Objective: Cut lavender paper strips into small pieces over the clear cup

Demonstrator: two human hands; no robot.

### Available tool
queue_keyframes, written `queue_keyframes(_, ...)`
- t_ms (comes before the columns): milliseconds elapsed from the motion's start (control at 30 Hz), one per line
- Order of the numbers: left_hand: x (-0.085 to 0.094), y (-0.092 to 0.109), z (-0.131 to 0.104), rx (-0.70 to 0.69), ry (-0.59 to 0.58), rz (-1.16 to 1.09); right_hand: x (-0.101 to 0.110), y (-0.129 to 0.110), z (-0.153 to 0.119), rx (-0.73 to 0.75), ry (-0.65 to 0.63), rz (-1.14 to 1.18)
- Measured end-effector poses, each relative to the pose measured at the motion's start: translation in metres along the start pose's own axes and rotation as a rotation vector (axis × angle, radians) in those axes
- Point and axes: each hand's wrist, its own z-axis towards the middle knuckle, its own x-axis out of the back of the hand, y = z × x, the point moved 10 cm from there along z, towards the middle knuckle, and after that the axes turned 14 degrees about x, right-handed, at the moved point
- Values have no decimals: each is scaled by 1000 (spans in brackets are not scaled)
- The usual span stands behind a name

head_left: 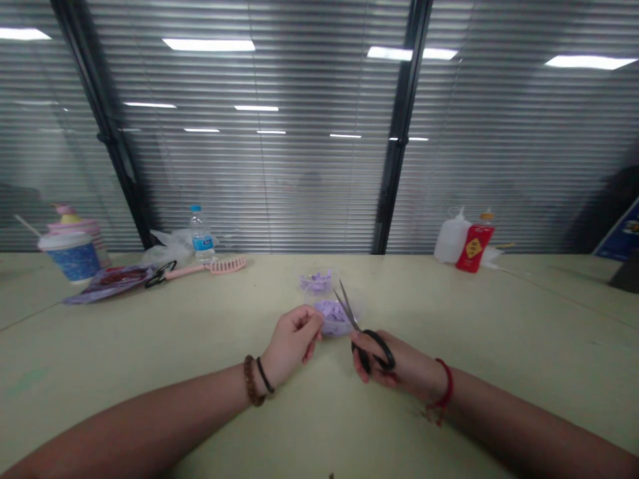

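My right hand grips a pair of scissors by the black handles, blades pointing up and slightly parted. My left hand is closed in a pinch at the left edge of a clear container; whatever its fingertips hold, if anything, is hidden. Light purple pieces fill that container, and the scissor blades overlap its right side in view. Just behind it, a second clear container has smaller purple pieces in it.
At the back left are a blue-and-white cup, a purple package, a pink hairbrush and a water bottle. A white squeeze bottle and a red pouch stand back right. Window blinds rise behind the table.
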Motion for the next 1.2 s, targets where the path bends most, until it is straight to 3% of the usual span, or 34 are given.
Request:
queue_keyframes(267,-8,5,-5,-4,-54,-4,-9,-5,-1,21,-118,-214)
queue_keyframes(667,-14,3,-6,-10,-93,20,-9,-5,0,12,-106,-231)
queue_keyframes(800,-12,4,-6,-9,-80,18,-4,-3,1,2,-70,-244)
queue_keyframes(1000,-5,3,-2,-30,-30,23,13,-9,1,53,98,-180)
queue_keyframes(1100,-2,3,-1,-40,-14,-1,2,-7,0,38,18,-45)
queue_keyframes(1200,-2,4,-2,-38,-23,-8,-12,-9,-1,38,-94,-50)
